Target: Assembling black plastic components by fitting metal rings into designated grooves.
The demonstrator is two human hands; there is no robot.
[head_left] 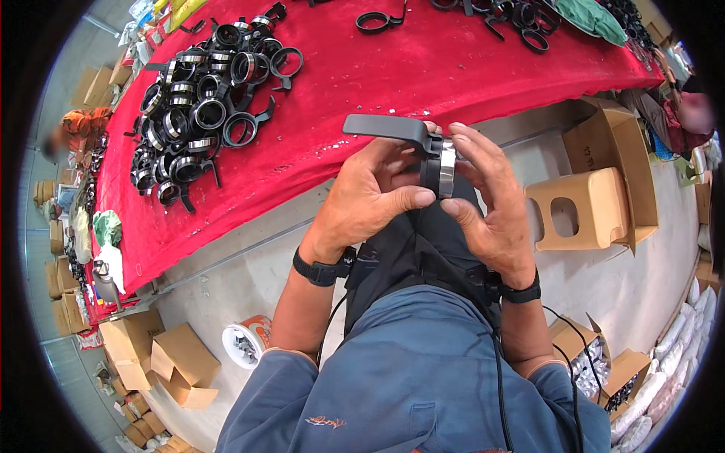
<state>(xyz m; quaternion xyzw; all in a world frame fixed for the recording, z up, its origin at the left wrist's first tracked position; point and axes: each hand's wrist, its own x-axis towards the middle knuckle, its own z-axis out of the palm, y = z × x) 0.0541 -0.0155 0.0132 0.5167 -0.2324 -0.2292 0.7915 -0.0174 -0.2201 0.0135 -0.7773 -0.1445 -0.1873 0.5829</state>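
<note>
Between my two hands, in front of my lap, is a black plastic ring handle (434, 167) with a shiny silver band on its right side. Its flat black lever arm juts out to the left, above my left hand. My left hand (361, 189) grips the ring's left side, thumb at the lower edge. From the other side, the fingers and thumb of my right hand (489, 192) close on the silver band. Farther left on the red-covered table, a heap of similar black ring handles (208, 113) lies in a loose pile, many with silver bands.
Red cloth (340, 72) covers the table ahead. More ring parts (521, 23) lie at its far side, near a green cloth (593, 21). A cardboard box (630, 151) stands right; a white bucket (245, 343) and open cartons (181, 362) sit lower left. Other people are at both sides.
</note>
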